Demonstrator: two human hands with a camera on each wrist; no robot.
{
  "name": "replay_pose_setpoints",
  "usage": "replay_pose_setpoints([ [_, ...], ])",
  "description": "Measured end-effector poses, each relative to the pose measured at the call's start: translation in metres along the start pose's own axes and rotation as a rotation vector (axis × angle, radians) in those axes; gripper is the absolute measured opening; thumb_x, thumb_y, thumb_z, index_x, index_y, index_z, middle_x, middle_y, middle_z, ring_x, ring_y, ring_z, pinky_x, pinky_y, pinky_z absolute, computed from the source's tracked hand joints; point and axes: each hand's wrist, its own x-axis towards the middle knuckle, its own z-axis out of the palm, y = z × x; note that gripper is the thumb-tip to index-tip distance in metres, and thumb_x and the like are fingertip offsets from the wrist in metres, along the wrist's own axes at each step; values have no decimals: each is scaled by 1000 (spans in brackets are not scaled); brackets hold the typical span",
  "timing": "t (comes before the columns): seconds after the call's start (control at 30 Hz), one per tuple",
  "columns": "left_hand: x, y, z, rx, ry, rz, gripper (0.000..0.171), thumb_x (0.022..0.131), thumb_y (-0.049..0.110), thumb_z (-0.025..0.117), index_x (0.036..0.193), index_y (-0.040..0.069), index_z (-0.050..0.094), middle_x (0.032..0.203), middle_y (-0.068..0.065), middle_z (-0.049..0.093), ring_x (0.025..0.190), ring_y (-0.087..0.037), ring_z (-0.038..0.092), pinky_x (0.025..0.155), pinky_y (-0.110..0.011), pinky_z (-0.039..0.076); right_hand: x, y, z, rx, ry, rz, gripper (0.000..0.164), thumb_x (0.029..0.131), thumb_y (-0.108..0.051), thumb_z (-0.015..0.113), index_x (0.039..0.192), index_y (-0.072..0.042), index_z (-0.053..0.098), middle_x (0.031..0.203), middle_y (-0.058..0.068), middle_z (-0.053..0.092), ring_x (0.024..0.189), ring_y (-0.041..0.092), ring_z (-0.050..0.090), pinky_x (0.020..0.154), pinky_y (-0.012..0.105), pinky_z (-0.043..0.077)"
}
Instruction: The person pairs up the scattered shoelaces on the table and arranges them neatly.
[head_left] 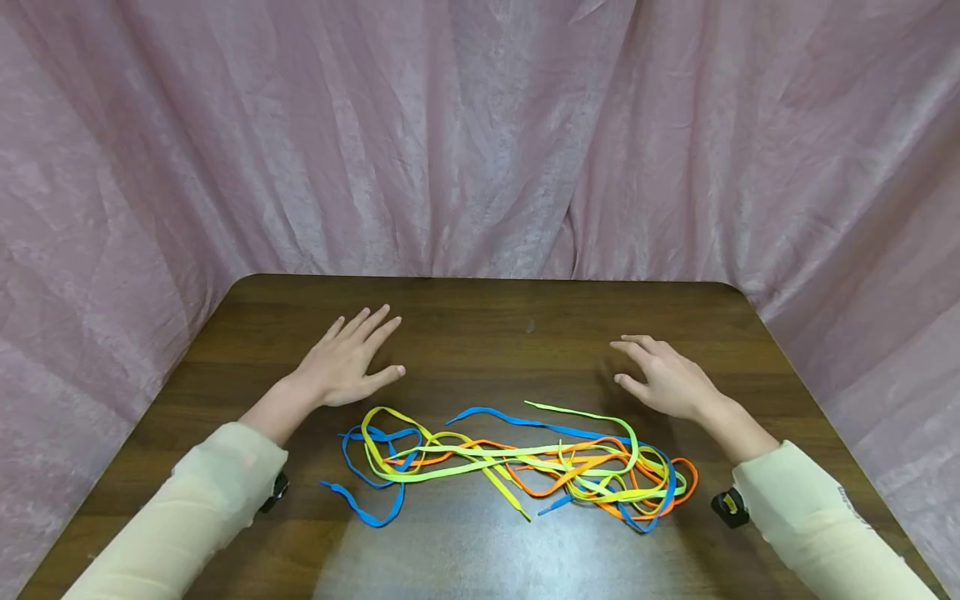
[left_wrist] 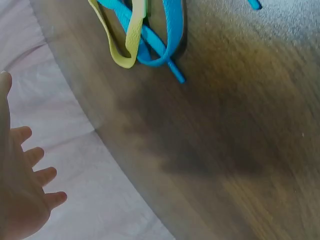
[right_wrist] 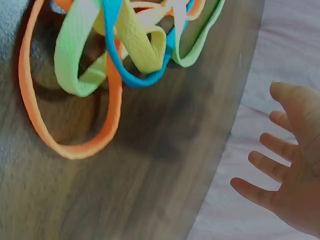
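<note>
A loose tangle of flat shoelaces lies across the table in the head view: a blue shoelace (head_left: 377, 522), an orange shoelace (head_left: 694, 483), a yellow shoelace (head_left: 512, 500) and a lime-green shoelace (head_left: 450, 472). Beyond the tangle's left end, my left hand (head_left: 347, 360) is held over the table with fingers spread and nothing in them. My right hand (head_left: 670, 377) hovers past the right end, fingers relaxed, also holding nothing. The left wrist view shows blue and yellow loops; in the right wrist view an orange loop (right_wrist: 75, 151) stands out beside green, yellow and blue ones.
The dark wooden table (head_left: 480, 333) has rounded far corners. Pink curtains (head_left: 480, 142) hang behind it and along both sides. A small black device (head_left: 730, 507) sits at the right wrist, another (head_left: 275, 492) at the left.
</note>
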Motion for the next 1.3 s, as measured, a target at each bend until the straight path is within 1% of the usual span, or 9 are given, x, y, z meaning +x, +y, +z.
replay_pose_setpoints([
  [0.17, -1, 4, 5, 1, 10, 27, 77, 88, 64, 36, 148, 19, 16, 155, -5, 8, 141, -32, 11, 109, -55, 10, 2, -6, 8, 15, -10, -14, 49, 85, -29, 64, 128, -10, 52, 126, 14, 52, 111, 36, 53, 79, 52, 47],
  [0.33, -1, 10, 11, -8, 17, 58, 76, 88, 63, 37, 147, 19, 19, 154, -6, 12, 140, -33, 14, 109, -55, 11, 3, -15, 16, 18, -35, -46, 44, 84, -27, 65, 123, -8, 56, 115, 13, 58, 100, 32, 59, 72, 47, 50],
  [0.5, -1, 17, 16, -21, 23, 91, 74, 89, 58, 42, 147, 18, 22, 154, -7, 15, 139, -34, 18, 108, -56, 14, 7, -27, 24, 22, -98, -67, 41, 84, -27, 66, 121, -10, 58, 111, 10, 59, 95, 28, 61, 69, 43, 51],
  [0.67, -1, 24, 19, -20, 24, 117, 73, 89, 59, 42, 146, 19, 23, 154, -5, 15, 139, -33, 19, 108, -55, 16, 11, -38, 27, 33, -152, -102, 35, 83, -25, 68, 113, -11, 60, 104, 7, 60, 86, 23, 61, 67, 38, 50],
  [0.83, -2, 33, 24, -6, 27, 148, 72, 88, 59, 43, 145, 19, 27, 153, -4, 17, 138, -31, 20, 108, -54, 18, 15, -47, 33, 36, -197, -134, 25, 82, -23, 69, 103, -13, 62, 93, 3, 58, 72, 12, 54, 59, 27, 45],
  [0.9, -2, 37, 25, -4, 30, 162, 72, 88, 59, 45, 145, 19, 28, 153, -3, 18, 138, -31, 21, 107, -54, 19, 16, -50, 36, 33, -210, -139, 22, 82, -23, 69, 100, -14, 61, 90, 1, 56, 70, 10, 50, 58, 25, 43],
  [1.1, -2, 50, 29, -11, 37, 207, 70, 87, 57, 47, 143, 18, 32, 152, -4, 22, 138, -30, 23, 107, -53, 21, 16, -54, 41, 20, -223, -139, 16, 81, -19, 69, 92, -16, 58, 84, -2, 52, 67, 9, 45, 55, 24, 39],
  [1.2, -1, 55, 30, -4, 39, 230, 70, 87, 57, 48, 143, 17, 33, 151, -6, 24, 137, -30, 25, 107, -52, 21, 16, -54, 43, 11, -209, -148, 14, 82, -13, 68, 86, -15, 55, 79, -3, 48, 65, 10, 42, 53, 24, 37],
  [1.3, 0, 60, 31, -6, 35, 250, 69, 87, 56, 50, 142, 17, 35, 150, -6, 26, 136, -31, 27, 107, -52, 22, 15, -54, 44, -7, -189, -162, 15, 83, -10, 65, 80, -15, 52, 75, -4, 44, 63, 10, 40, 52, 23, 34],
])
